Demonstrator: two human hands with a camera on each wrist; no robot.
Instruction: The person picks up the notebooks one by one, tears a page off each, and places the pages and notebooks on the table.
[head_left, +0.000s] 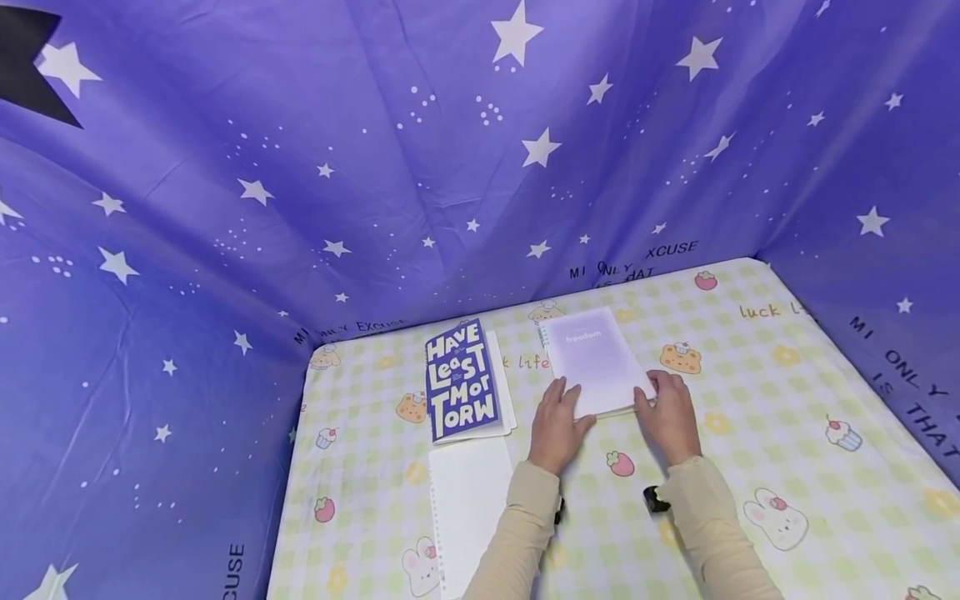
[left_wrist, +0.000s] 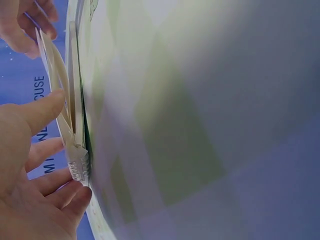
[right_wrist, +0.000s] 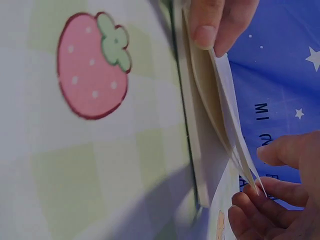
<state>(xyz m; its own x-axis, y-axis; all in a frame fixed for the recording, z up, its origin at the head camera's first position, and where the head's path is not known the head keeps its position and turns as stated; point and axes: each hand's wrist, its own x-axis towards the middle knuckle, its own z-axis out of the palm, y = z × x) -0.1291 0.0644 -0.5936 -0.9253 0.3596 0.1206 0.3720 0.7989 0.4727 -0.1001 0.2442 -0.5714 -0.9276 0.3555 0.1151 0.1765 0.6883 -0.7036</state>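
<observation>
A light purple spiral notebook (head_left: 596, 362) marked "freedom" lies on the table, its rings along the left side. My left hand (head_left: 555, 425) holds its near left corner. In the left wrist view the thumb (left_wrist: 47, 110) lies at the near page edges, and the fingers curl by the spiral (left_wrist: 80, 167). At the near right corner is my right hand (head_left: 669, 415), thumb over the cover side and fingers at the edge. The right wrist view shows cover and some pages (right_wrist: 225, 105) lifted from the back part, their corner between thumb and fingers (right_wrist: 270, 192).
Left of the notebook lies a blue booklet (head_left: 461, 383) with large white lettering. A white sheet with punched holes (head_left: 468, 500) lies nearer, partly under my left sleeve. The tablecloth (head_left: 787, 433) is checked green. Purple starry curtains (head_left: 450, 167) rise behind and beside the table.
</observation>
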